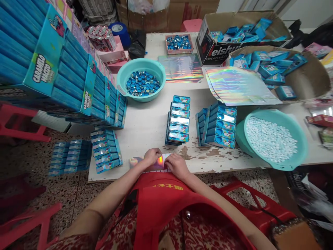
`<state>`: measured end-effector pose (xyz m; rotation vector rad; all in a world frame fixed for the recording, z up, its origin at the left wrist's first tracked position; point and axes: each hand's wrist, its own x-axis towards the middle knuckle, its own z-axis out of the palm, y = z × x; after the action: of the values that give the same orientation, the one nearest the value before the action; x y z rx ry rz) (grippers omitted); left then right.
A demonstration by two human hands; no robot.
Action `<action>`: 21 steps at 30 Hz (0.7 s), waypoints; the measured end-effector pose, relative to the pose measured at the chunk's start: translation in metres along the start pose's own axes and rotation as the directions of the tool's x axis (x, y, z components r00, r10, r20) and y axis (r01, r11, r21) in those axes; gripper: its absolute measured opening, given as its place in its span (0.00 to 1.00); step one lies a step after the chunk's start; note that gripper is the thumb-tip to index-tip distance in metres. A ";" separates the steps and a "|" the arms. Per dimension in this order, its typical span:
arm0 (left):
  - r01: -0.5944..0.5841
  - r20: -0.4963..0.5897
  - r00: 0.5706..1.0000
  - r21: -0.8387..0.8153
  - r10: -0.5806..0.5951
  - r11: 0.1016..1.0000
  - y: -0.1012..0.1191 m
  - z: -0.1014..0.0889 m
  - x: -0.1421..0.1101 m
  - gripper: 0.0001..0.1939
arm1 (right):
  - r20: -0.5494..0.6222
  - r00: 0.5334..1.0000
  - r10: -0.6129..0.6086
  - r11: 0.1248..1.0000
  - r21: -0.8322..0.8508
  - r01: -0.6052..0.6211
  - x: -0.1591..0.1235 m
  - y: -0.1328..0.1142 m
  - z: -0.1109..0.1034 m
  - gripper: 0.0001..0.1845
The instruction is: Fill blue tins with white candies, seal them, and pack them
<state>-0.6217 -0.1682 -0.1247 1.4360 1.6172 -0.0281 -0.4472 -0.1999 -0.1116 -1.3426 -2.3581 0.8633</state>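
Observation:
A shiny holographic strip (135, 161) lies along the table's front edge, against the red apron. My left hand (153, 156) is closed on the strip, fingertips pressed together at its upper edge. Just to the right, my right hand (177, 165) pinches the same strip with bent fingers. The two hands' fingertips are a small gap apart, and an orange glint shows between them. Whether a smaller piece sits in the fingers of either hand, I cannot tell. Beyond the hands stands a row of blue tins (179, 119) with printed lids.
More blue tins (218, 126) stand at right, beside a teal basin (244, 139) of white tablets. Another teal basin (121, 74) holds small blue caps. Holographic sheets (182, 66) lie behind. Stacked blue display boxes (44, 59) line the left, and cartons (213, 55) stand at the back right.

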 end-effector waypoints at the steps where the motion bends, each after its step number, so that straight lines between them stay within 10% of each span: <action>1: -0.020 -0.036 0.999 -0.032 0.019 0.999 0.001 -0.002 -0.005 0.12 | -0.034 0.999 0.038 0.996 0.085 -0.035 -0.002 -0.005 -0.008 0.05; 6: -0.324 -0.067 0.938 -0.516 0.340 0.793 0.018 -0.018 -0.046 0.17 | -0.130 0.958 0.255 0.873 0.457 -0.170 -0.004 -0.039 -0.058 0.04; 11: -0.249 0.015 0.949 -0.580 0.316 0.776 0.057 -0.056 -0.055 0.15 | -0.296 0.854 0.427 0.794 0.576 -0.197 0.025 -0.053 -0.095 0.07; 21: -0.618 -0.211 0.786 -0.242 0.581 0.748 0.131 -0.177 0.079 0.09 | -0.596 0.563 0.573 0.816 0.478 -0.324 0.174 0.016 -0.148 0.08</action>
<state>-0.6162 0.0331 -0.0063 1.6723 1.1119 0.6694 -0.4500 0.0068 -0.0138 -1.7615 -1.2079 0.6129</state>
